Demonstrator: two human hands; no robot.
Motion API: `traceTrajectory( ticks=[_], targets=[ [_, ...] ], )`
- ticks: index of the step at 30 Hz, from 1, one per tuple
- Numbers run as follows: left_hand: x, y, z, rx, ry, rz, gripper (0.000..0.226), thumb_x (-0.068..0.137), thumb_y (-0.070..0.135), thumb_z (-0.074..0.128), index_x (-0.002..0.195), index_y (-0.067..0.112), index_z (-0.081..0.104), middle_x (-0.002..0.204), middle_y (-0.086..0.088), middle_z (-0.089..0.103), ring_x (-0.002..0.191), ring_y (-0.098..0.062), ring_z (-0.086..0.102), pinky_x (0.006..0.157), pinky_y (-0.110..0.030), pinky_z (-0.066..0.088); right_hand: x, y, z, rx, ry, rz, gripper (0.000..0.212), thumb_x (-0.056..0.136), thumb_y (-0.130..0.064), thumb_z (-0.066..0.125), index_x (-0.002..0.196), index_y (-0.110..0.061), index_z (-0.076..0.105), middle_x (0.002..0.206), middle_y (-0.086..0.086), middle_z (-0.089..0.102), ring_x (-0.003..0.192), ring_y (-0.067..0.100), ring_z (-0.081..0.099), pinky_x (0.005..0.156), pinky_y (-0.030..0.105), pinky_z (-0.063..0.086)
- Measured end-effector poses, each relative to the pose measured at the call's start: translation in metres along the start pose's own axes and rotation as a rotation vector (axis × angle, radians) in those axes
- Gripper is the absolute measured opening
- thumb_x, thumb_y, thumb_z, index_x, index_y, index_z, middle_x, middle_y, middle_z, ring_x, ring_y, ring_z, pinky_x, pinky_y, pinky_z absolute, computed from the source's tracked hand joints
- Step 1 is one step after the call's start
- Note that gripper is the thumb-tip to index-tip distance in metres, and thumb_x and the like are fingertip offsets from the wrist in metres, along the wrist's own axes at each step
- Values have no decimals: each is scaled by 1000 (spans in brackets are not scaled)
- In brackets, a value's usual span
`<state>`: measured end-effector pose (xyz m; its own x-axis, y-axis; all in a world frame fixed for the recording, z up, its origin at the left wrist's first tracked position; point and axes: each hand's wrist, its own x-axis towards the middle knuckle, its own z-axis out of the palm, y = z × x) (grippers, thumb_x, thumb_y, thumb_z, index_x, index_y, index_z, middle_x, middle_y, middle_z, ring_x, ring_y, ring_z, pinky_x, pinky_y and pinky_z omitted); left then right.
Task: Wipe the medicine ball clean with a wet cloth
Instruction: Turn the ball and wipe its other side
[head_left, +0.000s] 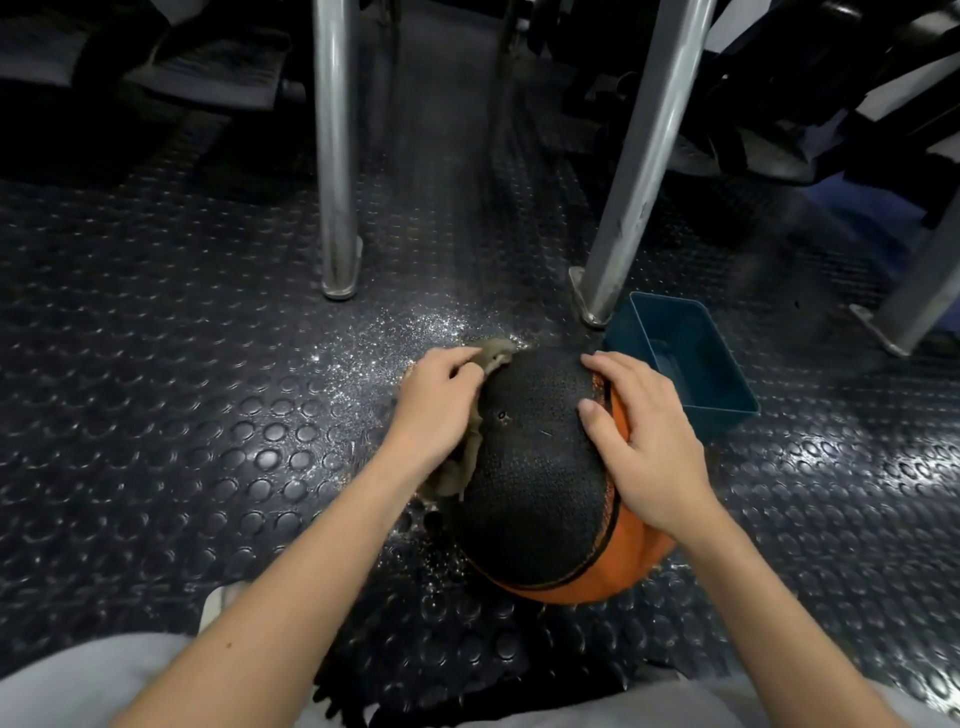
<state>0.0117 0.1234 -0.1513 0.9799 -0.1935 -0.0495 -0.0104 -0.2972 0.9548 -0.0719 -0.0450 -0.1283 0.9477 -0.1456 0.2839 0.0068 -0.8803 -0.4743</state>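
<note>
A black and orange medicine ball (540, 483) rests on the studded rubber floor right in front of me. My left hand (439, 410) presses a damp grey-beige cloth (467, 457) against the ball's left side, with folds of cloth sticking out above and below the hand. My right hand (644, 441) lies flat on the ball's upper right side, fingers spread, steadying it. The ball's pebbled black panel faces up, with a small valve hole near its middle.
A blue plastic tub (685, 364) holding a little water stands just right of the ball. Two metal legs (340, 156) (639, 171) rise from the floor behind it. Water droplets glisten on the floor (374, 343) to the left of the ball. Dark gym equipment fills the background.
</note>
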Motion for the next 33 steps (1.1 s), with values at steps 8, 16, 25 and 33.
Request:
traceTrajectory(
  ticks=[8,16,25,33],
  targets=[
    [-5,14,5,70,-86,61,35,92,33,44,114,18,67,105,5,56,106,-18,48,93,-27,38,-3,10,-4,66,11,32,59,83,-60,28,132,-33,47,129,-23,40,124,-1,30,100,26,24],
    [-8,19,2,-56,-94,49,27,93,14,47,106,19,69,111,5,57,101,-14,51,80,-14,40,0,8,-2,36,10,11,59,82,-59,29,131,-33,48,127,-24,39,123,-3,30,100,25,24],
    [6,-3,-5,-47,-71,-54,24,95,25,46,92,22,69,91,2,62,99,-25,56,90,-39,44,7,16,-11,170,-46,38,28,88,-48,36,112,-56,48,119,-35,43,117,-4,35,103,30,26],
    [-13,22,2,76,-72,160,26,94,22,45,106,24,68,110,9,54,111,-18,43,99,-35,31,6,11,0,103,-30,69,66,79,-62,26,133,-31,46,133,-14,43,122,2,35,95,26,27]
  ],
)
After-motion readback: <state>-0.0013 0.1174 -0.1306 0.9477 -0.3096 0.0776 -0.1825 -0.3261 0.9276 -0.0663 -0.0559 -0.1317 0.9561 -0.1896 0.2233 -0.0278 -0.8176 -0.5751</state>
